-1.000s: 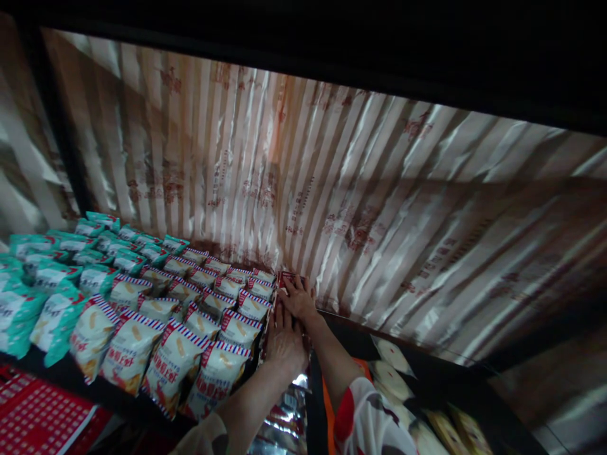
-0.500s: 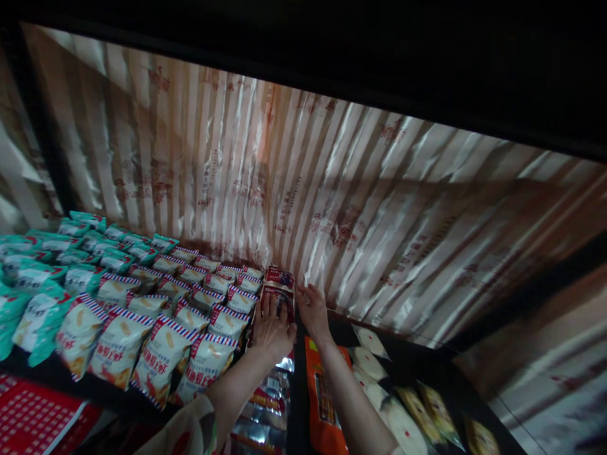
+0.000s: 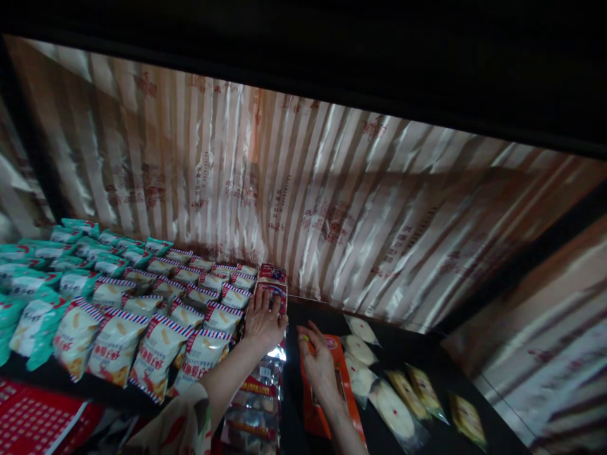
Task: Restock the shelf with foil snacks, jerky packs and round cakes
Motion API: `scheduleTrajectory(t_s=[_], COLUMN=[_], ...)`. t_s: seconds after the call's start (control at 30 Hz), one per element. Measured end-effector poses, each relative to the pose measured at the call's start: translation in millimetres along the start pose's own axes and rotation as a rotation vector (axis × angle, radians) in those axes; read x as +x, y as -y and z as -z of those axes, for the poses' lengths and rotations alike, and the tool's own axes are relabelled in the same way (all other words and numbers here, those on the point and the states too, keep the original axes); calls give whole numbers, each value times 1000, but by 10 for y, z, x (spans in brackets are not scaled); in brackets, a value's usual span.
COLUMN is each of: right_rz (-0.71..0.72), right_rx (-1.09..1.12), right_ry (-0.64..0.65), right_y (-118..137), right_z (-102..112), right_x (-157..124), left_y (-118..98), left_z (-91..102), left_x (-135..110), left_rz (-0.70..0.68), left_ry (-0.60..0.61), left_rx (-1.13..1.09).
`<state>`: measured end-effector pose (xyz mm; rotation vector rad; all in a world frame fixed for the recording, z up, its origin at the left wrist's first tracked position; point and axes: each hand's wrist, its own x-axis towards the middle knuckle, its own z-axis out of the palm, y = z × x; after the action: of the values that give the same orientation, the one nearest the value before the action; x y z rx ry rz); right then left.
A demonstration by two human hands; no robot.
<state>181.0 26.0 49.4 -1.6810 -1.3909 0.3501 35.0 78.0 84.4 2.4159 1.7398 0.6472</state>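
Red checked thing (image 3: 35, 420): bottom left corner, cut off at the edge
Shiny packs (image 3: 251, 401): row up the middle of the black shelf (image 3: 293, 404)
Yellow packs (image 3: 467, 420): lying over on the right
White packs (image 3: 359, 349): between yellow and orange
Orange pack (image 3: 349, 385): right of the shiny row, partly covered
Right hand (image 3: 317, 359): over the orange one, fingers loosely curled, can't tell if it's gripping
Left hand (image 3: 263, 323): palm down, fingers slightly spread, on the red packs (image 3: 272, 273)
Snack bags (image 3: 116, 341): rows just left, teal bags (image 3: 40, 322) past them
Backdrop (image 3: 313, 208): wrinkly printed sheet
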Motion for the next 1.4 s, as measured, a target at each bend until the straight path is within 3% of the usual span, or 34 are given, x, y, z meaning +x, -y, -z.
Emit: scheduleTrajectory(t_s=[0.5,0.8,1.03,1.2,1.4], right_rz=[-28,-4,-8,-35,-85], right_rx=[78,58,83,136,218], right_ry=[-27,-54,-58,-98,-101], right_y=[-140,-136,-162,-200,-337], right_z=[31,16,-27,-61,-84], right_x=[-264,-283,-355,-507,-888], left_y=[12,17,19,-53,-233], left_z=[-48,4,65,171,357], left_x=[30,48,4,-255,-1094], left_rz=[28,78,44,-52,-362], left_ry=[-5,11,-48,-167,-149], left_rx=[-38,-65,-85,-142,-373])
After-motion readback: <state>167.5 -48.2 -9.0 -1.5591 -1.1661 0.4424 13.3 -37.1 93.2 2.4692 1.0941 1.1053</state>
